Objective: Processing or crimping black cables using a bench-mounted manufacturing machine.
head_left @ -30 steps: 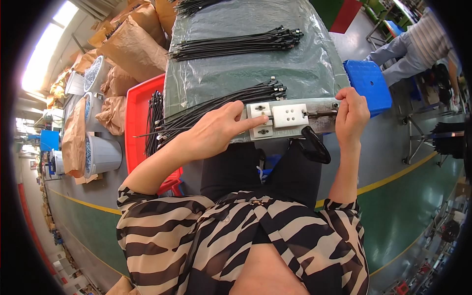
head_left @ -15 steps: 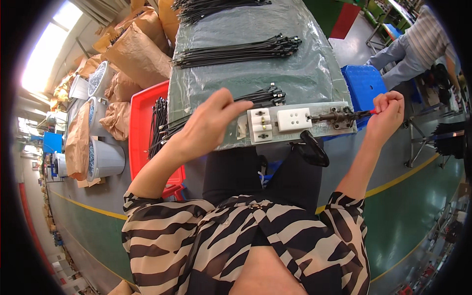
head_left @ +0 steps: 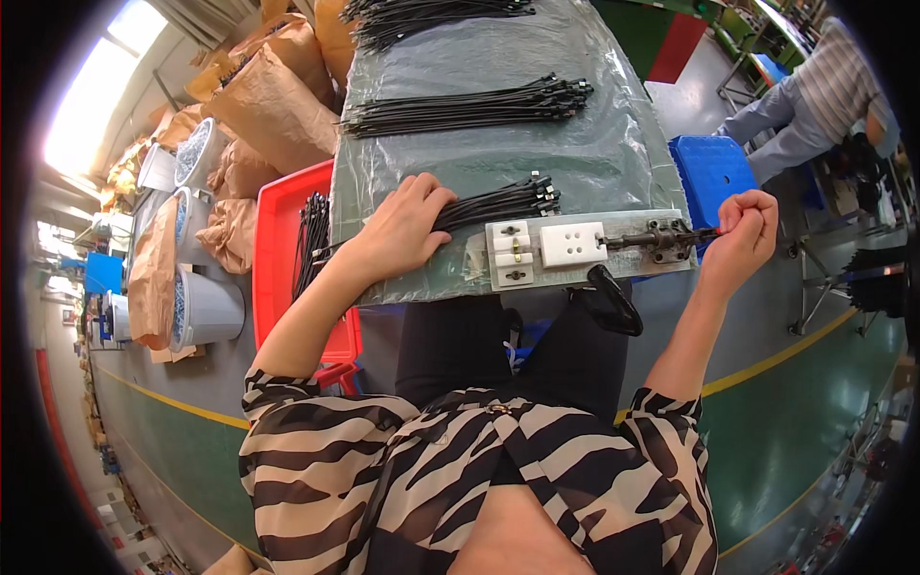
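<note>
My left hand [head_left: 407, 228] lies over the nearest bundle of thin black cables [head_left: 503, 202], fingers curled over its far side and thumb along its near side. The cables' pale-tipped ends stick out to the right; the hand hides their middle. My right hand [head_left: 746, 235] is closed around the red-ended handle [head_left: 711, 233] of a dark metal toggle clamp [head_left: 666, 241]. This clamp sits on a flat plate fixture [head_left: 585, 278] at the table's near edge. Left of it on the plate are a white block with several holes [head_left: 572, 245] and a slotted white block [head_left: 511, 257].
More black cable bundles [head_left: 470, 107] lie farther up the plastic-covered table [head_left: 508, 158]. Left stands a red tray [head_left: 273, 230] with cables, beyond it paper sacks [head_left: 273, 96] and grey buckets [head_left: 211, 311]. A blue stool [head_left: 714, 168] and another person [head_left: 815, 96] are at right.
My left hand has moved from beside the slotted white block, back left onto the nearest cable bundle. My right hand, still on the clamp handle, has shifted slightly left and down in view.
</note>
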Motion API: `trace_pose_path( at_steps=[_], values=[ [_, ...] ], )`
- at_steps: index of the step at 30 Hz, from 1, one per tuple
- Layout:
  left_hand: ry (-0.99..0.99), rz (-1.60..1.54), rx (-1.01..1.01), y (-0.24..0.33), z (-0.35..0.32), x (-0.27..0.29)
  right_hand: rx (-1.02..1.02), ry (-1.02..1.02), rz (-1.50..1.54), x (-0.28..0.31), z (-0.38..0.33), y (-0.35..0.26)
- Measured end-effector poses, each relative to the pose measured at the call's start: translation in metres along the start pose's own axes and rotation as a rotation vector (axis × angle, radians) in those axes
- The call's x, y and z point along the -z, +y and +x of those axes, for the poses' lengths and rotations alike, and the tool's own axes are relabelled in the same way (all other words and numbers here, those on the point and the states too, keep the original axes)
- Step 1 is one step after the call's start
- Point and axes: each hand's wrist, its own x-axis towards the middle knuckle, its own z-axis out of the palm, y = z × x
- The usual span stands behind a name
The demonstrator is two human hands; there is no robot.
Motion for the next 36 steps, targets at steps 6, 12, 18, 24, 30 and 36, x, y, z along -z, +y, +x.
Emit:
trace_pose_path(
  at_steps=[6, 12, 18, 24, 30, 36],
  values=[
    [-0.210, 0.051, 0.122, -0.013, -0.007, -0.003, 0.003, 0.006, -0.012, -0.008, -0.014, -0.006],
    [-0.055, 0.062, 0.256, -0.022, -0.057, -0.007, 0.042, -0.027, -0.110, -0.031, -0.044, -0.012],
    [0.043, -0.092, 0.437, -0.073, -0.186, 0.058, 0.067, -0.091, -0.121, -0.043, -0.101, -0.038],
    [0.383, 0.067, 0.793, -0.198, -0.368, 0.098, 0.069, -0.082, -0.174, -0.101, -0.152, -0.058],
    [0.351, 0.212, 1.014, -0.376, -0.489, 0.086, 0.003, -0.087, -0.157, -0.158, -0.197, -0.058],
    [0.123, 0.407, 1.112, -0.510, -0.477, 0.062, 0.010, -0.020, -0.206, -0.197, -0.227, -0.045]
  ],
)
